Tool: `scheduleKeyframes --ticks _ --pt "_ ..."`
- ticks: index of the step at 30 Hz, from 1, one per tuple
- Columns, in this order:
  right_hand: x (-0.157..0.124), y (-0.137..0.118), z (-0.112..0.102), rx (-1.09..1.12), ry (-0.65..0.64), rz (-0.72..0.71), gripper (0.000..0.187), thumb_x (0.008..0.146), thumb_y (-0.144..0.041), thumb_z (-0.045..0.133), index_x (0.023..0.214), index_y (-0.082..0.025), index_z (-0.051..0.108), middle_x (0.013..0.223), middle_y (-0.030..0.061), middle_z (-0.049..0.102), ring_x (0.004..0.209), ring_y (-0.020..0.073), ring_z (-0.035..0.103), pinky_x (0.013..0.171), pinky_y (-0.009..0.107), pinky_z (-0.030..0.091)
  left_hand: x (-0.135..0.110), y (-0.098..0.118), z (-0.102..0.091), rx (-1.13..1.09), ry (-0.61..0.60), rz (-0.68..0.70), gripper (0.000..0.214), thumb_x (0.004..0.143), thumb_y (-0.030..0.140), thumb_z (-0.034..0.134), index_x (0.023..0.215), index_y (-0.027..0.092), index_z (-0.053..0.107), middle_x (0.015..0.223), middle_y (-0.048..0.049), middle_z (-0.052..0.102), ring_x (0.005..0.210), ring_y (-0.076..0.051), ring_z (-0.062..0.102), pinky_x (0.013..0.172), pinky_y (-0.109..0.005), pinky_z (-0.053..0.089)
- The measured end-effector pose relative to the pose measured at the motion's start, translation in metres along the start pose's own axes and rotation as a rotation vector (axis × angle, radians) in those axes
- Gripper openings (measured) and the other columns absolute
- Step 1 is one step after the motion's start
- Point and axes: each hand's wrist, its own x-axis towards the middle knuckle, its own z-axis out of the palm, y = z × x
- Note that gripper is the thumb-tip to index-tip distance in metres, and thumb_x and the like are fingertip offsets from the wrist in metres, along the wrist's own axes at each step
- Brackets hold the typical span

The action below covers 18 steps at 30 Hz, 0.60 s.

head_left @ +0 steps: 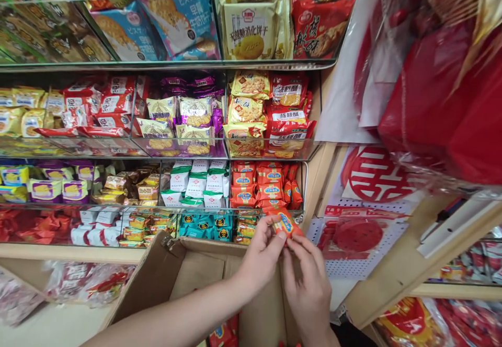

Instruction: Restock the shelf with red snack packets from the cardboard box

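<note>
A small red-orange snack packet (pixel 287 223) with a blue and yellow label is held between my two hands, over the far right part of an open cardboard box (pixel 192 268). My left hand (pixel 263 250) pinches it from the left with thumb and fingers. From below and the right, my right hand (pixel 308 279) grips its lower edge with the fingertips. Just beyond, similar red packets (pixel 270 184) stand stacked in a shelf compartment. More red packets (pixel 223 334) lie in the bottom of the box, partly hidden by my left forearm.
Glass-fronted shelves hold white-and-green packets (pixel 196 182), teal packets (pixel 206 227) and walnut biscuit packs (pixel 289 122). A glass shelf edge (pixel 243 211) runs close behind my hands. At right are hanging red decorations (pixel 427 91) and a wooden shelf post (pixel 392 279).
</note>
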Motion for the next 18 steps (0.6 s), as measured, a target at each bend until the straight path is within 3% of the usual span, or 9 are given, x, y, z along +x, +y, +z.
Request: scheduleKeyframes --ticks 5,9,12,18 --pt "-0.037 0.015 -0.003 0.081 -0.055 0.035 0.019 0.077 -0.013 0.052 0.095 -0.019 0.057 0.099 0.0099 0.059 0.092 0.0198 0.058 0.078 0.033 0.049 0.039 0.021 0.001 0.143 0.025 0.08 0.031 0.069 0.023 0.062 0.095 0.019 0.046 0.074 0.0032 0.053 0.065 -0.009 0.049 0.058 -0.021 0.04" --pt "-0.079 0.033 0.001 0.1 -0.091 0.132 0.013 0.078 -0.016 0.051 0.088 -0.021 0.058 0.086 0.0068 0.063 0.08 0.018 0.061 0.068 0.027 0.051 0.074 0.039 0.001 0.24 0.015 0.13 0.037 0.065 0.01 0.061 0.098 0.018 0.045 0.075 0.003 0.055 0.062 -0.007 0.05 0.057 -0.02 0.04" --pt "-0.103 0.04 0.003 0.102 -0.112 0.271 0.012 0.08 -0.02 0.049 0.084 -0.02 0.06 0.081 0.0064 0.064 0.076 0.0177 0.062 0.067 0.027 0.051 0.1 0.044 0.005 0.252 -0.01 0.122 0.034 0.071 0.009 0.056 0.101 0.019 0.044 0.074 0.0022 0.056 0.059 -0.007 0.054 0.054 -0.019 0.041" --pt "-0.113 0.044 0.0 0.167 -0.288 0.369 0.017 0.082 -0.028 0.045 0.079 -0.02 0.06 0.073 0.0052 0.063 0.067 0.0159 0.061 0.06 0.023 0.05 0.134 0.045 0.02 0.221 0.036 0.066 0.024 0.079 0.002 0.045 0.094 0.019 0.038 0.06 0.0065 0.051 0.054 -0.006 0.059 0.052 -0.016 0.045"
